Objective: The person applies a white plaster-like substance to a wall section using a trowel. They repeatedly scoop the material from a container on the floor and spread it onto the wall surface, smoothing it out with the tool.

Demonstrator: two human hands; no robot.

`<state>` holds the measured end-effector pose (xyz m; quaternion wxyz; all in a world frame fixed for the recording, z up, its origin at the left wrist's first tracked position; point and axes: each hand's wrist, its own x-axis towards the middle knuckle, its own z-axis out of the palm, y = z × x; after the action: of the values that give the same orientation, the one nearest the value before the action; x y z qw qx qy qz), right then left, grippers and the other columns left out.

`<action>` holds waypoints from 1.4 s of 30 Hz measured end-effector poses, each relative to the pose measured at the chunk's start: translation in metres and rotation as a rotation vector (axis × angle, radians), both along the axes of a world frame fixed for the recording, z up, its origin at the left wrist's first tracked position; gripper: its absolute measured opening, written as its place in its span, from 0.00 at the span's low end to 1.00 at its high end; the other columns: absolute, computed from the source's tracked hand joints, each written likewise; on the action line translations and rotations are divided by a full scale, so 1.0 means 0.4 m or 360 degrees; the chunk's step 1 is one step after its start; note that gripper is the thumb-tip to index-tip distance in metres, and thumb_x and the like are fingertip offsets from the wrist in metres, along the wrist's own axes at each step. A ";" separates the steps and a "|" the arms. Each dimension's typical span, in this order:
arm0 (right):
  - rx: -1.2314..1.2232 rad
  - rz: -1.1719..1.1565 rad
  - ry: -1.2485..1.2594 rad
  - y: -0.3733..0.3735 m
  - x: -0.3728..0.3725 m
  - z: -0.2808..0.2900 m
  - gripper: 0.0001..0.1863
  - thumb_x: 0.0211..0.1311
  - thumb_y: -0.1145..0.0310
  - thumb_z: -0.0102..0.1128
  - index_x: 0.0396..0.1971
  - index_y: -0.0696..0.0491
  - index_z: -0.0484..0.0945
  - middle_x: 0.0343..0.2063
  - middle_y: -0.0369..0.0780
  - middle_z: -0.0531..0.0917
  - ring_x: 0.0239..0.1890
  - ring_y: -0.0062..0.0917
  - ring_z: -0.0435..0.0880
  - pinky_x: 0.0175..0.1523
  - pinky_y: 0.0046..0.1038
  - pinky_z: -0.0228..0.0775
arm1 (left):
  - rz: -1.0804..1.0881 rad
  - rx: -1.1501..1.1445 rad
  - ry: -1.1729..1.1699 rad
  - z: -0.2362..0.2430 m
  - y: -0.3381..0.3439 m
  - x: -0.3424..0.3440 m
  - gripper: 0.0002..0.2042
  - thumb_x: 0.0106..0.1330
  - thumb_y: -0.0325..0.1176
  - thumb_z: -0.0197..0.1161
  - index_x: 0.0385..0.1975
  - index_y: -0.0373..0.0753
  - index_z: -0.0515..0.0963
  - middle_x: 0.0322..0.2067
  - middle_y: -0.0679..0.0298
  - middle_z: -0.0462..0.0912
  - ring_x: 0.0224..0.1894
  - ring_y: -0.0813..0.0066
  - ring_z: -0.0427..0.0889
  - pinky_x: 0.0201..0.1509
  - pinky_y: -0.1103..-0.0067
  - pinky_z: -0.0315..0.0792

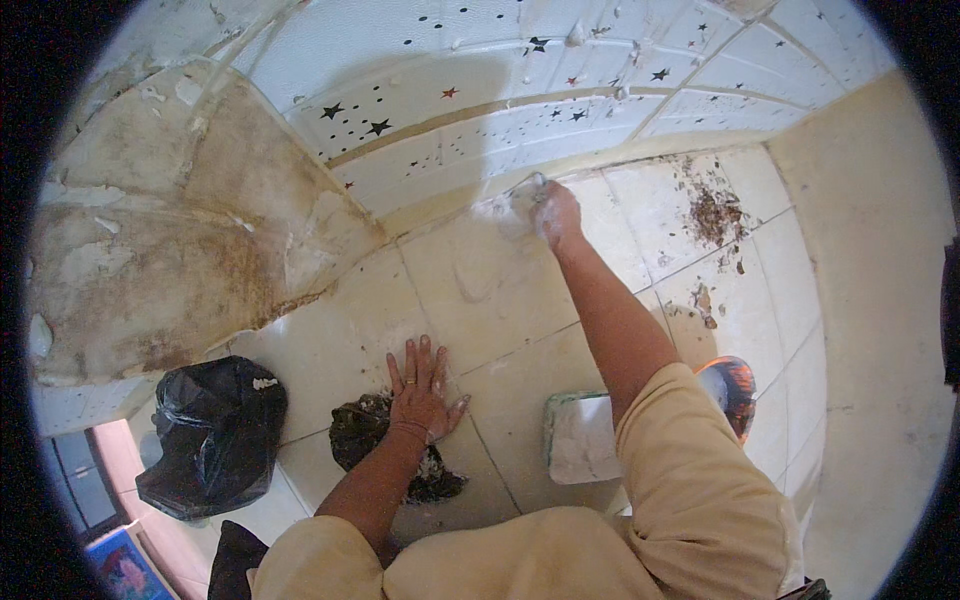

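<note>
Floor tiles (500, 290), powder-smeared: left hand (422, 395), splayed, seven o'clock, could skid; right hand (557, 215), one o'clock, clamped on blurred object (524, 198).

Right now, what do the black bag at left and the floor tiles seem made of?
Black bag: probably thin plastic film, glossy, judging by crinkles and bright highlights.
Floor tiles: likely glazed ceramic, smooth with soft sheen, going by straight joints; stone possible.

seemingly a home's tiled room in a rough state, pale floor tiles (515, 372), white star-patterned wall tiles (600, 55), bare stained surface (150, 265), scattered brown debris (715, 214)
</note>
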<state>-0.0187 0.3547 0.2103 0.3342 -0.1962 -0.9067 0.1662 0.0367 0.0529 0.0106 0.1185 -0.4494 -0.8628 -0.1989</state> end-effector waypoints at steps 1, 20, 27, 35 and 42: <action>-0.0189 0.0157 0.0116 -0.031 -0.016 -0.031 0.16 0.51 0.63 0.55 0.38 0.56 0.77 0.32 0.52 0.81 0.38 0.45 0.80 0.43 0.39 0.72 | 0.0000 -0.0003 -0.0027 -0.003 -0.005 -0.004 0.42 0.58 0.62 0.46 0.66 0.38 0.50 0.68 0.47 0.37 0.69 0.47 0.32 0.66 0.47 0.23; -0.0457 0.0827 -0.0494 -0.031 0.086 0.087 0.08 0.47 0.73 0.58 0.30 0.55 0.77 0.27 0.38 0.79 0.30 0.22 0.76 0.38 0.29 0.70 | -0.0011 0.0198 0.0108 0.048 0.069 -0.047 0.43 0.57 0.58 0.50 0.64 0.29 0.49 0.67 0.44 0.36 0.69 0.44 0.31 0.66 0.47 0.23; 0.0217 -0.0196 -0.0472 0.182 0.219 0.039 0.11 0.44 0.72 0.59 0.31 0.57 0.77 0.26 0.45 0.82 0.22 0.32 0.81 0.29 0.33 0.75 | 0.0157 0.0309 0.0090 0.060 0.115 -0.070 0.42 0.57 0.56 0.52 0.63 0.28 0.51 0.67 0.46 0.36 0.69 0.47 0.29 0.66 0.48 0.21; 0.0560 0.0074 -0.0365 0.148 0.146 -0.062 0.13 0.45 0.74 0.60 0.35 0.56 0.78 0.22 0.39 0.79 0.23 0.28 0.78 0.26 0.33 0.74 | 0.0439 0.0499 -0.0143 0.178 0.104 -0.135 0.49 0.49 0.62 0.59 0.61 0.27 0.53 0.65 0.50 0.43 0.68 0.51 0.37 0.67 0.50 0.27; 0.0684 -0.0222 -0.0085 0.329 0.194 -0.101 0.12 0.49 0.65 0.55 0.32 0.55 0.79 0.27 0.46 0.82 0.30 0.36 0.82 0.38 0.34 0.74 | 0.0585 0.0131 -0.0223 0.201 0.075 -0.244 0.62 0.40 0.72 0.59 0.64 0.24 0.44 0.67 0.46 0.35 0.70 0.49 0.31 0.67 0.51 0.26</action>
<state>0.0587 0.4862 0.1700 0.3548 -0.1870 -0.9141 -0.0595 -0.0610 0.0830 0.0909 0.1109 -0.2643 -0.9275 -0.2398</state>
